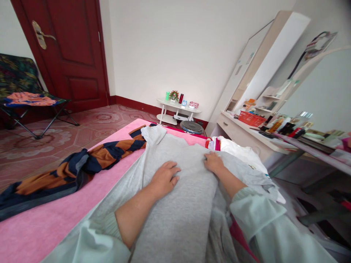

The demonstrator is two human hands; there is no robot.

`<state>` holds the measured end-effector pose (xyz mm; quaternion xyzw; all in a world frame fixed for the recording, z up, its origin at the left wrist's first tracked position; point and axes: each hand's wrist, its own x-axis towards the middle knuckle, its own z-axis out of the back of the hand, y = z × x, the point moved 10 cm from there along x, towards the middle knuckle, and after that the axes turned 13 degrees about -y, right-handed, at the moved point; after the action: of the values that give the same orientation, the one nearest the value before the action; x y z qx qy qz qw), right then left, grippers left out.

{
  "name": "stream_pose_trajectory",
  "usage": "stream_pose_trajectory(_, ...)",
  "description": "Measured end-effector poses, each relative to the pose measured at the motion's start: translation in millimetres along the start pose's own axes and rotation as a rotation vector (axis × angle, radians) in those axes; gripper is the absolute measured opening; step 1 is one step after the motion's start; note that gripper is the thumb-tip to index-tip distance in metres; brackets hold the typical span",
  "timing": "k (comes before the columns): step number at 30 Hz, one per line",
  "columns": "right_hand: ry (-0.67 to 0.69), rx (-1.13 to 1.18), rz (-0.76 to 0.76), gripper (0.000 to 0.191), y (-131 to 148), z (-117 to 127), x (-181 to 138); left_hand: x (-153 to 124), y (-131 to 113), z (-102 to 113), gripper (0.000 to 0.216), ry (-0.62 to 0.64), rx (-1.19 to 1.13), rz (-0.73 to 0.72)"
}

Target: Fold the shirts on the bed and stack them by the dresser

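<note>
A long light-grey shirt point(181, 204) is spread over the pink bed cover point(55, 226), with creases and a bunched part at its far left end. My left hand point(166, 177) rests on the middle of the shirt, palm down, fingers apart and slightly bent. Farther to the right, my right hand point(214, 162) has its fingers curled at the shirt's cloth beside a fold; the fingertips are partly hidden. Grey cloth also lies bunched under my right forearm.
An orange and navy striped garment point(109, 155) lies along the bed's left side. White clothing point(241, 151) is at the right edge. Beyond are a low white stand point(164, 104), a round scale point(192, 126), a cluttered dressing table point(238, 129) and a folding chair point(19, 73).
</note>
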<state>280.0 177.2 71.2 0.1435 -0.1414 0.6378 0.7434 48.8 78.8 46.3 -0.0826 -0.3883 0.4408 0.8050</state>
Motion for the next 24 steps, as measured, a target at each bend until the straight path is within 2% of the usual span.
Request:
stream_pose_trajectory(3, -0.106, 0.007, 0.086, 0.049, 22.8, 5.2, -18.3, -0.1, -2.6, -1.2, 0.037, 0.017, 0.021, -0.010)
stream_pose_trajectory(5, -0.103, 0.048, 0.184, 0.054, 37.3, 2.4, -29.6, -0.1, -3.6, -2.4, 0.038, 0.031, 0.041, -0.012)
stream_pose_trajectory(8, 0.122, 0.124, 0.270, 0.057, 46.5, -21.2, -43.1, -0.7, -3.8, -3.9, 0.040, 0.047, 0.072, -0.014)
stream_pose_trajectory(10, 0.213, 0.190, 0.281, 0.056, 46.1, -24.5, -46.6, -1.4, -3.7, -5.0, 0.040, 0.058, 0.081, -0.025)
stream_pose_trajectory(12, 0.184, 0.290, 0.295, 0.047, 44.9, -8.2, -47.2, -1.9, -3.2, -6.1, 0.040, 0.064, 0.083, -0.040)
stream_pose_trajectory(14, 0.071, 0.390, 0.290, 0.032, 37.5, 21.9, -51.9, -2.1, -2.0, -7.2, 0.040, 0.066, 0.084, -0.051)
stream_pose_trajectory(16, -0.050, 0.461, 0.237, 0.022, 20.0, 53.3, -66.7, -1.9, -0.6, -8.6, 0.040, 0.067, 0.084, -0.056)
stream_pose_trajectory(18, -0.103, 0.508, 0.158, 0.019, -3.4, 75.6, -92.7, -1.6, -0.3, -9.7, 0.040, 0.066, 0.078, -0.064)
stream_pose_trajectory(21, -0.054, 0.554, 0.055, 0.027, -34.9, 91.5, -144.4, -1.2, -1.2, -9.4, 0.039, 0.054, 0.076, -0.076)
stream_pose_trajectory(24, 0.053, 0.592, 0.016, 0.033, -47.1, 100.0, -197.7, -1.3, -1.7, -8.6, 0.039, 0.048, 0.087, -0.077)
